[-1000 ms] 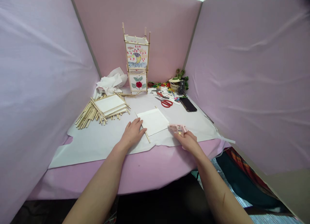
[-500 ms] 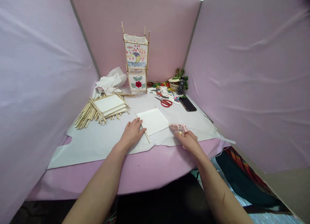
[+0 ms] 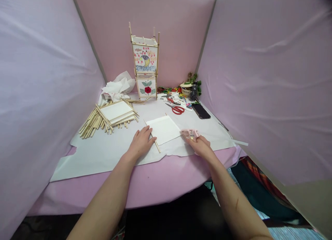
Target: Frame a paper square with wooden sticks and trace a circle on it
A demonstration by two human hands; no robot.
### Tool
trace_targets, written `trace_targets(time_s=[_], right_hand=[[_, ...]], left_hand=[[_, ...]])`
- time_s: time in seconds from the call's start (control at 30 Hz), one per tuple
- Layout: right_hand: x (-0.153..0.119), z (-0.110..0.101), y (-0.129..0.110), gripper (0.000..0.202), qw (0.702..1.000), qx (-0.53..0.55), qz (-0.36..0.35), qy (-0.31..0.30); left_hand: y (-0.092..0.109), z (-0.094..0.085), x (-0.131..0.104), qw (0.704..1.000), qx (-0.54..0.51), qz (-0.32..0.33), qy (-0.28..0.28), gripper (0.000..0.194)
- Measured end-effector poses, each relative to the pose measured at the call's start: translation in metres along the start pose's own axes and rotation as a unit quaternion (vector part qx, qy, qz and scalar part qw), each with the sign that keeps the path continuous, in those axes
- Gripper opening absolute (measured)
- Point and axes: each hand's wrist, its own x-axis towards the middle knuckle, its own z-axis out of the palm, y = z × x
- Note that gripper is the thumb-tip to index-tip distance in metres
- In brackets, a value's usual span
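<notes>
**Hazard note: paper panel, loose stick and pink dispenser at the near edge of the counter**

Your landmark is the white paper panel [image 3: 164, 129], lying flat on the paper-covered counter [image 3: 109, 153] close to its near edge. Your left hand [image 3: 141, 142] lies flat, fingers spread, pinning the thin wooden stick [image 3: 153, 138] along the panel's left edge; ease the pressure and the stick will likely roll off line. Your right hand [image 3: 199, 145] has its grip wrapped around the small pink dispenser [image 3: 190, 133], whose tip sits at the panel's right corner; a sideways drag there could wrinkle or shift the panel. Left of and beyond the panel, the stack of framed panels and sticks [image 3: 110, 116] could scatter if your forearm sweeps it.
</notes>
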Motion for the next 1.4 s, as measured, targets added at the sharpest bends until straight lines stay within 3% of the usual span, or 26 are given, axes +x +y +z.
trace_targets(time_s=[0.97, 1.23, 1.4], right_hand=[[-0.009, 0.001, 0.008, 0.05, 0.999, -0.032, -0.001, -0.014], [-0.006, -0.035, -0.006, 0.048, 0.991, -0.109, -0.059, -0.048], [-0.024, -0.062, -0.003, 0.038, 0.998, -0.053, -0.045, 0.008]], left_hand=[[-0.001, 0.002, 0.0, 1.0, -0.001, 0.006, 0.009, 0.049], [-0.002, 0.002, 0.0, 1.0, 0.001, 0.011, 0.011, 0.05], [-0.001, 0.003, 0.001, 1.0, 0.001, 0.012, 0.011, 0.048]])
